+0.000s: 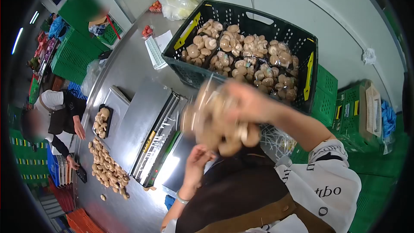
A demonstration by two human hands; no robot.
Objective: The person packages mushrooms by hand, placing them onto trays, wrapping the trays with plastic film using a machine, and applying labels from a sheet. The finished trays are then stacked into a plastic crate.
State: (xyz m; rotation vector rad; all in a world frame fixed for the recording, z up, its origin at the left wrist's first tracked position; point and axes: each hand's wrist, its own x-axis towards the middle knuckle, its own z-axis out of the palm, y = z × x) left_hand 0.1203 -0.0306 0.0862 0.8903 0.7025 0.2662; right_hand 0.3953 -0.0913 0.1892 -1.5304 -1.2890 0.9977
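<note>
A pack of mushrooms [230, 142] in clear film, smeared by motion, is in my right hand [248, 101], whose fingers curl over its upper side. Just below the pack, my left hand [197, 166] has its fingers drawn together in a pinch; whether they hold a bit of film, I cannot make out. Behind the pack stands a dark green crate [196, 71] with several wrapped mushroom packs [254, 45] inside. To the left of my hands is a metal film-wrapping machine [146, 121] with a flat top and rollers.
Loose mushrooms [105, 166] and a filled black tray [110, 123] lie on the steel table [144, 80]. Across it, a co-worker's hand [79, 128] rests near the edge; the other holds a black tray [81, 174]. Green crates [351, 108] stand at right. Tomatoes [147, 31] sit farther back.
</note>
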